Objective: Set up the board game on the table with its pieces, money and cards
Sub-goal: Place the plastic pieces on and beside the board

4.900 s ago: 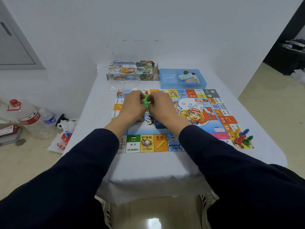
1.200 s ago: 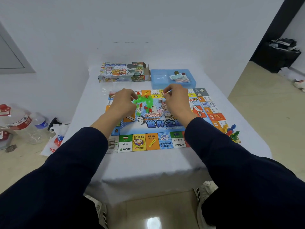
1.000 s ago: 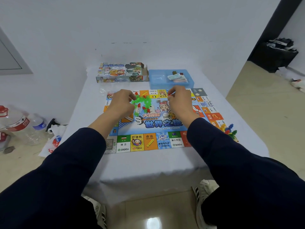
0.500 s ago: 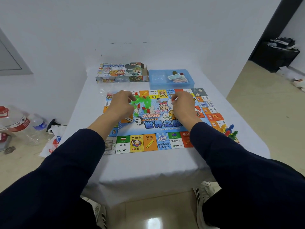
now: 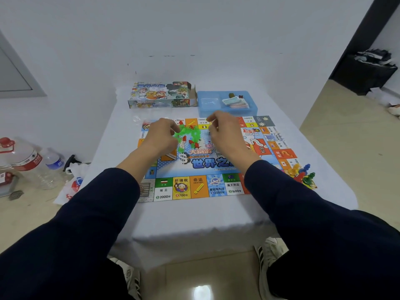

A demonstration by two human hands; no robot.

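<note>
The colourful game board (image 5: 198, 187) lies flat on the white table. A heap of small green and red plastic pieces (image 5: 189, 137) sits on its far middle. My left hand (image 5: 161, 137) is at the heap's left side, its curled fingertips on the green pieces. My right hand (image 5: 225, 135) hovers at the heap's right, thumb and forefinger pinched on something tiny that I cannot make out. Coloured pawns (image 5: 302, 175) stand in a cluster at the board's near right corner. A blue tray (image 5: 205, 105) behind the board holds a stack of cards and money (image 5: 236, 102).
The open game box (image 5: 160, 95) lies at the table's far left, against the wall. A clear plastic bag (image 5: 139, 120) lies by the board's far left corner. Water bottles (image 5: 28, 161) and a plastic bag stand on the floor to the left.
My right hand has lifted a little and shifted toward the board's far edge. My left hand stays at the heap of green and red pieces.
</note>
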